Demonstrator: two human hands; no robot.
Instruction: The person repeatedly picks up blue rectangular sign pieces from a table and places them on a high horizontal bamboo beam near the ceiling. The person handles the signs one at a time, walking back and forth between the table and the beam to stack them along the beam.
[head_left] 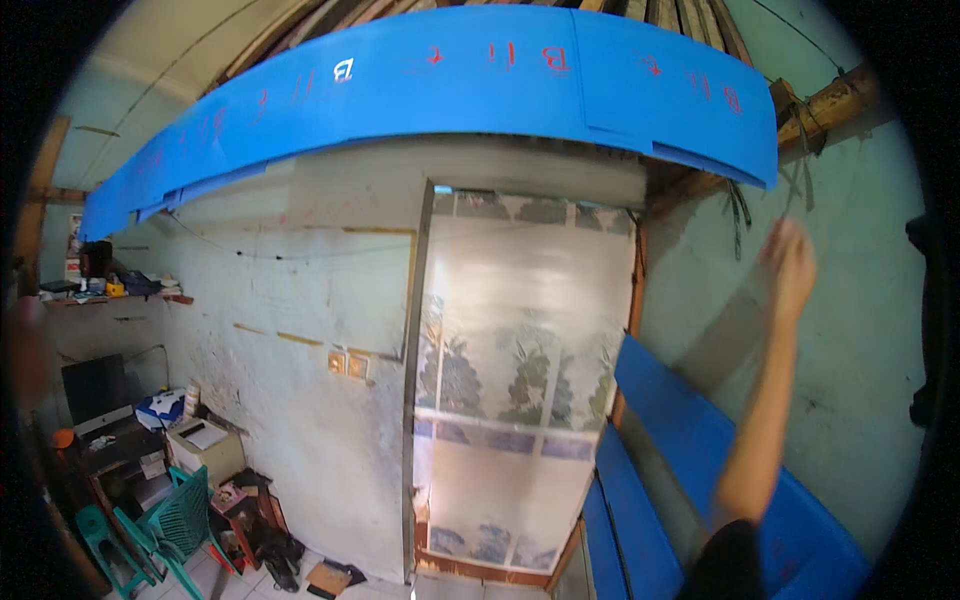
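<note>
Right hand [792, 250] raised, blurred, fingers curled — whether it grips anything cannot be told — near the lower right corner of the blue panel [470, 80], which spans overhead.

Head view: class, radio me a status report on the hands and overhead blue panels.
Right hand raised, hold blurred; left hand unclear. Overhead blue panels span the view. Possibly in the way: dark strips dangling near right hand.

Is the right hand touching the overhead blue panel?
Apart: the head view shows some wall between the right hand and the overhead blue panel.
</note>
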